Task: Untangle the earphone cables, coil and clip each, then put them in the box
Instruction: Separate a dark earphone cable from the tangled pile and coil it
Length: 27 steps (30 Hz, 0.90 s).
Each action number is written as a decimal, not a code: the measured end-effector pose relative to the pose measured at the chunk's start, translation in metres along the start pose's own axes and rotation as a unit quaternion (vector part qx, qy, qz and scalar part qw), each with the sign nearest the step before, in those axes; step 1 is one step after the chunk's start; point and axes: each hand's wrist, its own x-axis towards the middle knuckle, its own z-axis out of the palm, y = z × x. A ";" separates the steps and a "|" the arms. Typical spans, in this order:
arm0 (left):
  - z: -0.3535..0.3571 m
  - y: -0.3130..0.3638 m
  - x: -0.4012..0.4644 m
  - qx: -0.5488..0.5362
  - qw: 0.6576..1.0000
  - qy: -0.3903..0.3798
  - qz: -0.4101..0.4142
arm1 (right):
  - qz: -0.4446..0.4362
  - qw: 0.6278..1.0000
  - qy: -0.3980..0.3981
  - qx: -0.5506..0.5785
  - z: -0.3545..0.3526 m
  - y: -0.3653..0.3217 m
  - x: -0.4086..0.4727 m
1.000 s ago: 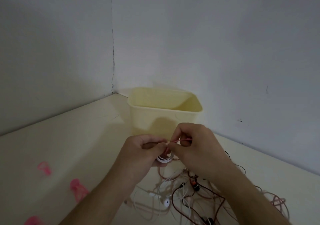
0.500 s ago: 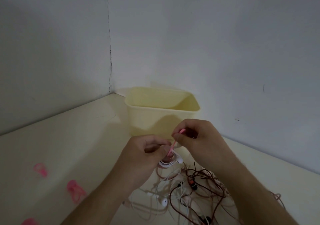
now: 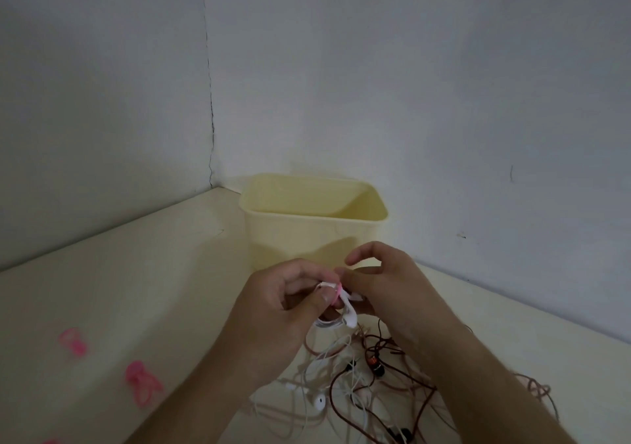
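On the far left of the cream tabletop lie two spare translucent pink plastic clips, well apart from the work and untouched. Moving right, the left hand has its fingers and thumb curled round a small coil of white earphone cable, holding it up above the table just in front of the pale yellow open plastic box. A thin pink clip band crosses the top of that coil, running roughly upright across the loops, so the coil's strands lie sideways under it. Right beside it, the right hand meets the coil from the other side: its thumb and lower fingers pinch at the pink band where it wraps the cable, while the index finger arches free above. The two hands touch around the bundle. The clipping looks nearly done; whether the band is fully fastened cannot be told. The box stands directly behind and slightly above the coil, nearest the left hand, so a short forward lift should carry it over the near rim. Below and to the right, a tangle of white and brown earphone cables still sprawls on the table, waiting.
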 end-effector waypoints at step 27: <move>-0.002 -0.008 0.004 0.032 0.999 -0.013 -0.007 | -0.145 0.921 -0.073 -0.354 -0.002 -0.014 -0.009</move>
